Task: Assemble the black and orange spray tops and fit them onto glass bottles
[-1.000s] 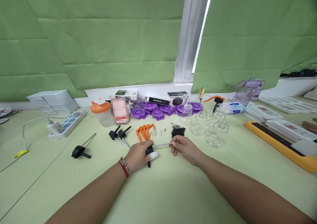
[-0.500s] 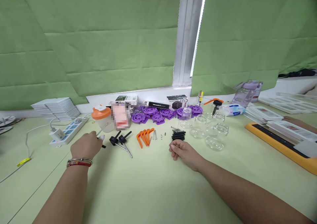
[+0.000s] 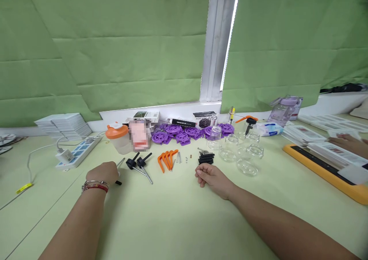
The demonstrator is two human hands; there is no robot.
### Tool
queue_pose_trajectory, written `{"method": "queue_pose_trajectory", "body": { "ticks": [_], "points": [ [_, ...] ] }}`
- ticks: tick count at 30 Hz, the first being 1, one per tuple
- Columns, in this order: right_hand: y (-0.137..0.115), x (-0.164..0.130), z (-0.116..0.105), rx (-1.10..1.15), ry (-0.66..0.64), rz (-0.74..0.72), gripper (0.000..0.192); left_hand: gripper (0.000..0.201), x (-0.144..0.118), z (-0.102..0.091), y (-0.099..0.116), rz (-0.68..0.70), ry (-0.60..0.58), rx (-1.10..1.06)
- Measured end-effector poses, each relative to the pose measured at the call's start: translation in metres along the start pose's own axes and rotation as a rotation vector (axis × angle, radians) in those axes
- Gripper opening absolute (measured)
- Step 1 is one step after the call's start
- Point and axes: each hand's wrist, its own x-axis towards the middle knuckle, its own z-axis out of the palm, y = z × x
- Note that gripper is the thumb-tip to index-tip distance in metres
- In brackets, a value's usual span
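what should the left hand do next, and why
Probably open its grip and leave the piece on the table: the left hand sits low there, a metal rod and black stub poking out beside it, and two similar black pieces with rods already lie nearby. Its fingers are hidden, so that's a judgement.

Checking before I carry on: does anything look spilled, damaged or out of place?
Nothing looks spilled or damaged. Oddly, one orange handle sits by the clear jars, apart from the orange handles grouped together.
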Motion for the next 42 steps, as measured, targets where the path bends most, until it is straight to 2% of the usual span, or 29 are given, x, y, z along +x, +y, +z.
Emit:
{"method": "queue_pose_trajectory", "body": {
  "ticks": [5,8,10,12,15,17,20,26,28,30,33,35,37,39,42],
  "points": [
    [-0.001,0.0,0.001,0.013,-0.006,-0.001,0.033,0.024,-0.007,-0.005,0.002,0.011,0.013,0.03],
    [-0.001,0.0,0.001,0.019,-0.004,0.006,0.033,0.029,-0.018,-0.011,0.014,0.059,0.096,0.066],
    [-0.001,0.0,0.001,0.022,-0.006,0.007,0.034,0.035,-0.026,-0.011,0.028,0.181,0.235,0.094],
    [-0.001,0.0,0.0,0.021,-0.01,0.005,0.033,0.045,-0.03,-0.006,0.042,0.393,0.351,0.096],
    [-0.001,0.0,0.0,0.009,-0.007,0.002,0.033,0.061,-0.028,0.007,0.056,0.715,0.401,0.123],
    [-0.001,0.0,0.001,0.0,-0.006,0.005,0.033,0.061,-0.023,0.015,0.059,0.796,0.382,0.134],
    [-0.001,0.0,0.0,0.005,-0.013,0.002,0.034,0.051,-0.019,0.018,0.059,0.825,0.342,0.108],
    [0.001,0.0,-0.001,-0.005,-0.013,-0.005,0.032,0.044,-0.026,0.008,0.059,0.818,0.355,0.079],
    [0.003,-0.001,0.001,-0.02,0.004,-0.019,0.029,0.043,-0.032,0.004,0.059,0.812,0.36,0.018],
    [0.005,-0.002,0.003,-0.058,0.032,-0.054,0.025,0.042,-0.042,-0.003,0.059,0.81,0.345,-0.134],
    [0.003,0.002,0.004,-0.25,0.111,-0.18,0.017,0.036,-0.061,-0.015,0.062,0.861,0.258,-0.513],
    [-0.004,0.01,0.002,-0.477,0.168,-0.303,0.014,0.031,-0.075,-0.022,0.067,0.898,0.111,-0.782],
    [-0.014,0.023,-0.004,-0.745,0.19,-0.407,0.018,0.032,-0.086,-0.024,0.074,0.9,-0.152,-1.046],
    [-0.023,0.038,-0.009,-1.029,0.183,-0.448,0.025,0.034,-0.093,-0.018,0.084,0.816,-0.442,-1.287],
    [-0.03,0.06,-0.013,-1.379,0.119,-0.413,0.026,0.03,-0.094,-0.001,0.099,0.614,-0.699,-1.491]
  ]
}}
